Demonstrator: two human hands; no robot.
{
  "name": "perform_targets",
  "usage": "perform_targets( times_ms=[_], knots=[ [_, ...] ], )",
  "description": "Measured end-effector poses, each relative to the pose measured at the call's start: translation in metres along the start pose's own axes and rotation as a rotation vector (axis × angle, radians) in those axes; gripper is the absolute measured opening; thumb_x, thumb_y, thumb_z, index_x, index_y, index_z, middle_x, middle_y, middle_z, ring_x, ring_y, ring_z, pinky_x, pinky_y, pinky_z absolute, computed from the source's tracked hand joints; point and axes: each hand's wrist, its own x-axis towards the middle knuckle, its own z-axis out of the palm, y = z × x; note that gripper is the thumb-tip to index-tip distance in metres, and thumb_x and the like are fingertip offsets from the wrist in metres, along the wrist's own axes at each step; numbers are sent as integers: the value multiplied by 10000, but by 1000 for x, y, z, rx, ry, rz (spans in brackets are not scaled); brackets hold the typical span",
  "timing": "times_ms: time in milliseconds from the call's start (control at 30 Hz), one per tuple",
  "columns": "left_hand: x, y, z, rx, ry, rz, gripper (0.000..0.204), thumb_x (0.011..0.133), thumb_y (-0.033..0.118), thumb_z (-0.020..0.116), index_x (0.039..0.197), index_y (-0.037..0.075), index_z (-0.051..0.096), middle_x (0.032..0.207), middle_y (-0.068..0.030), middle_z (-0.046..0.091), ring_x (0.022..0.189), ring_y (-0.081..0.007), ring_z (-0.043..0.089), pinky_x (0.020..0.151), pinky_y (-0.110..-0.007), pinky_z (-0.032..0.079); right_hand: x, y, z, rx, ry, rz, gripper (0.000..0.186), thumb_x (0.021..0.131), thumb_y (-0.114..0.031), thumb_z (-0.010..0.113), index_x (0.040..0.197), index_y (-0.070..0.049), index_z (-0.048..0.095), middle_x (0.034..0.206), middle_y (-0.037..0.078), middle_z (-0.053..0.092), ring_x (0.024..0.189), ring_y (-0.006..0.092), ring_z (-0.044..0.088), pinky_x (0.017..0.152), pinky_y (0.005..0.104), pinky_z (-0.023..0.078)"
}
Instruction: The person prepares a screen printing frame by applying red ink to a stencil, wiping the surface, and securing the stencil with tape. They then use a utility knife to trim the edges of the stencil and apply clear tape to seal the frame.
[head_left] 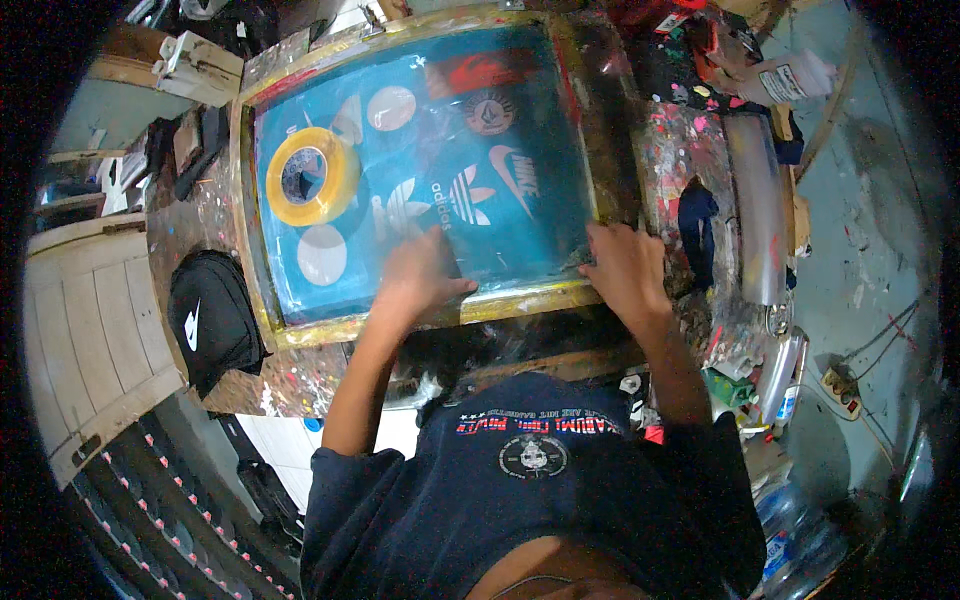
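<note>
A screen printing frame [420, 325] with yellowed wooden edges and blue mesh lies on the worktable in front of me. Pale stencil shapes and logos show in the mesh, with a red patch at its far right. My left hand [418, 272] is over the near part of the mesh, thumb pointing right; motion smears its fingers. At the near right corner, my right hand [628, 270] grips the frame's edge with bent fingers and thumb. A roll of yellowish tape [340, 205] lies flat on the mesh at the left.
The worktable [200, 235] is paint-spattered. Black fabric pieces [212, 310] hang over its left edge. A white box-like object [200, 68] stands at the far left, and a white tub [800, 78] lies tilted at the far right. Bottles [785, 385] and a power strip [840, 392] are at the right.
</note>
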Motion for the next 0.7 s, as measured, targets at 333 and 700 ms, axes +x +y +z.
perform_targets(
  times_ms=[333,700],
  knots=[
    [-9,53,11,-76,-34,651,487,711,248,812,1059,-4,583,1040,-200,598,999,-403,566,896,-454,460,-15,-11,47,435,226,-472,327,757,-348,703,696,-27,690,629,211,614,583,415,603,575,513,481],
    [4,10,67,-234,-30,840,305,794,108,688,1054,-27,606,1002,-190,555,886,-361,573,757,-436,486,-23,-29,94,345,375,-353,437,494,-391,745,746,-34,719,949,120,641,960,262,575,861,385,438]
  ],
)
